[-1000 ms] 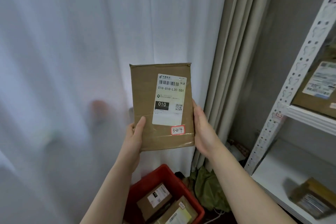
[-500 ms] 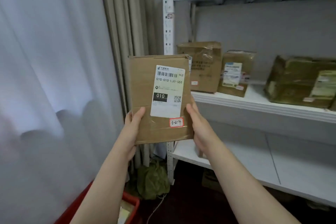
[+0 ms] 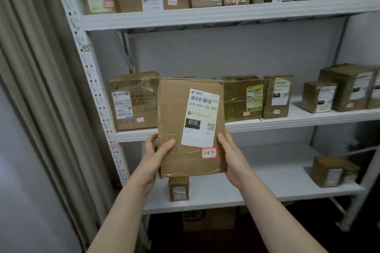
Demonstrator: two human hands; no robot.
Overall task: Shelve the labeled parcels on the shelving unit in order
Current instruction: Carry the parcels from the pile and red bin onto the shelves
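Cardboard fills the space between my hands: the parcel [image 3: 174, 113] stands upright with its printed side toward me, so that I can read it. My left hand [image 3: 154, 156] grips its lower left edge, thumb laid across the front and fingers wrapped behind. My right hand [image 3: 232, 158] clasps the lower right edge, its fingers hidden behind the board. Holding it low leaves the white shipping label [image 3: 200, 118] and the red-bordered sticker [image 3: 209, 153] uncovered. The sticker reads 3-2-4, which I take for the slot code.

The parcel hangs in the air in front of the shelving unit [image 3: 93, 82], not yet on any shelf. Just past its bottom edge a small box [image 3: 178, 190] stands on the lower shelf [image 3: 267, 178]. Behind it, the middle shelf [image 3: 287, 122] carries boxes with stickers facing out: a taped box [image 3: 133, 100] at the left, an olive box [image 3: 242, 100] and a narrow box [image 3: 277, 96] to the right. My parcel hides what lies between them, so I cannot tell whether a gap waits there. Farthest up, the top shelf [image 3: 205, 17] is packed side by side. Next, I judge, comes matching my code against those stickers, too blurred to read.
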